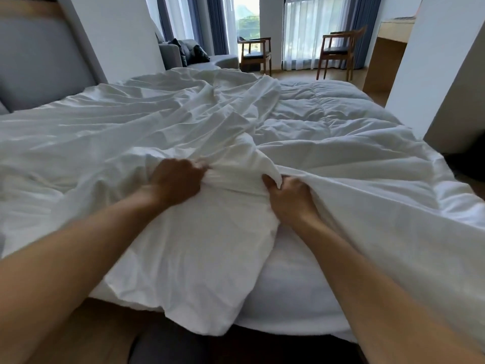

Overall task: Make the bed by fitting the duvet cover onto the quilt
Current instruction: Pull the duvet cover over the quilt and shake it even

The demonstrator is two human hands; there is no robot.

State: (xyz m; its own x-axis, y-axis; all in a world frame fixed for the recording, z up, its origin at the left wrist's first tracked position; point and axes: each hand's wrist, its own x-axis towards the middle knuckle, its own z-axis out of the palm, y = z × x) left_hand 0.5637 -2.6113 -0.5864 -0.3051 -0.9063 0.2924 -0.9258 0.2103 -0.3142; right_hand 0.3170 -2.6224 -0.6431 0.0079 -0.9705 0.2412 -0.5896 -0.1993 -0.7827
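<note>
The left hand bunches a fistful of the thin, creased white cotton duvet cover; the right hand grips a fold of it just beside. The puffy white quilt lies bare to the right on the bed — only partly overlapped, seemingly not yet inside. Best to find the cover's open edge, keep both grips firm and draw evenly — I cannot tell what the cover already encloses.
</note>
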